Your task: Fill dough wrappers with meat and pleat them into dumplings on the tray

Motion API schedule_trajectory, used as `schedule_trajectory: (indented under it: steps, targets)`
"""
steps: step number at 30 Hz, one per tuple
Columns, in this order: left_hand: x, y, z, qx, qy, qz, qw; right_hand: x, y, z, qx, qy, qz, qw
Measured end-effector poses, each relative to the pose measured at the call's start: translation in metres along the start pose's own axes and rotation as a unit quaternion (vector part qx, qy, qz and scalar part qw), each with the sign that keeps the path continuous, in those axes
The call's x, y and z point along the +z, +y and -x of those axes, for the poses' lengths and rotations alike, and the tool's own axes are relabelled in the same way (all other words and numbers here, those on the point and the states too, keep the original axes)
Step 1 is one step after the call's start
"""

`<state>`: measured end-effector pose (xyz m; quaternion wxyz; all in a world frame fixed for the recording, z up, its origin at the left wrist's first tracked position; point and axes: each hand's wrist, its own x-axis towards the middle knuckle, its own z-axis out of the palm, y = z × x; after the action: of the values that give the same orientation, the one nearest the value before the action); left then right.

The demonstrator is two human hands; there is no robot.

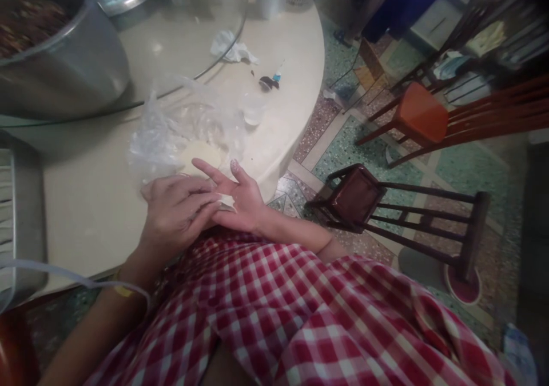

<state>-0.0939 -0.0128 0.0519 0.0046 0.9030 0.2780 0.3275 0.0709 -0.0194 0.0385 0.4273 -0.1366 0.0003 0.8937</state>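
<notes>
My right hand (240, 200) lies palm up at the table's near edge, fingers spread. A small pale piece, perhaps a dough wrapper (227, 202), rests on that palm. My left hand (178, 214) lies over it, fingers pressing on the piece and on the right palm. Just beyond my hands lies a crumpled clear plastic bag (180, 128) with a stack of pale round wrappers (201, 154) on it.
A big metal pot (64, 66) stands at the back left on a glass turntable (189, 31). A metal tray (21, 214) is at the left. A small plastic cup (254, 110) and crumpled tissue (231, 48) lie beyond. Wooden chairs (386, 203) stand at the right.
</notes>
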Motion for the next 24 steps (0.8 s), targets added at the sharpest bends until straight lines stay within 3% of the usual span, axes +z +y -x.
schedule_trajectory:
  steps: [7,15,24]
  targets:
    - [-0.001,0.008,-0.003,-0.016,0.001,0.003,1.0,0.0,0.0,0.0,-0.005,0.019,0.027,0.999]
    - [0.004,0.009,-0.006,0.027,-0.002,-0.002,1.0,-0.003,0.004,-0.001,-0.006,0.0,0.014,1.0]
    - [-0.004,0.004,0.009,-0.038,0.017,-0.024,0.999,0.002,0.002,0.002,-0.036,-0.008,0.034,0.999]
